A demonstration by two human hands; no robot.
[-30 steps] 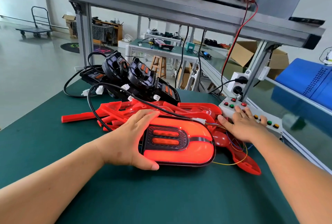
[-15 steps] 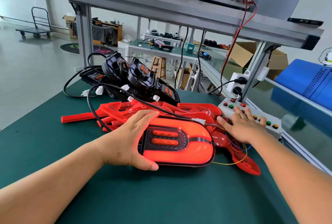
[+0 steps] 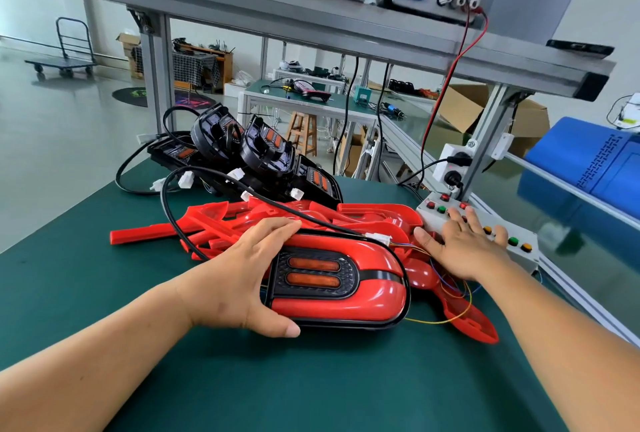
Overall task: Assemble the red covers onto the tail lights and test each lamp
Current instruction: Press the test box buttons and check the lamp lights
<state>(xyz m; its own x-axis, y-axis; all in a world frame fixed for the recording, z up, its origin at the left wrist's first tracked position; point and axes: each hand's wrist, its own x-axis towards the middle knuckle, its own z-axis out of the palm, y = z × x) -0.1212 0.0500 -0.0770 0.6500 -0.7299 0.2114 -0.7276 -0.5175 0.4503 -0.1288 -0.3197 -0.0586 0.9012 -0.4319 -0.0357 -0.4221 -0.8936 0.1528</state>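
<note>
Covered tail light (image 3: 346, 282) sits near-centre on the green surface (image 3: 311, 379), its far side against the pile of loose red covers (image 3: 221, 223).

Left hand (image 3: 239, 282) grips the lamp's left end, thumb along the near edge and fingers curled over the far edge. Right hand (image 3: 464, 244) lies flat on the button box (image 3: 516, 241) at the right, fingers straight and spread. Its fingertips are among the red/green buttons; can't tell which one, if any, is pressed.

White connector (image 3: 379, 238) sits at the lamp's far right edge, with thin coloured wires running toward the box. Lamp doesn't look lit in this view.

Status, my read: one unit is capped and mid-test. Left to do: several bare black housings (image 3: 263, 154) at the far side have no covers, and a heap of covers is unused. Most of the batch looks outstanding.
</note>
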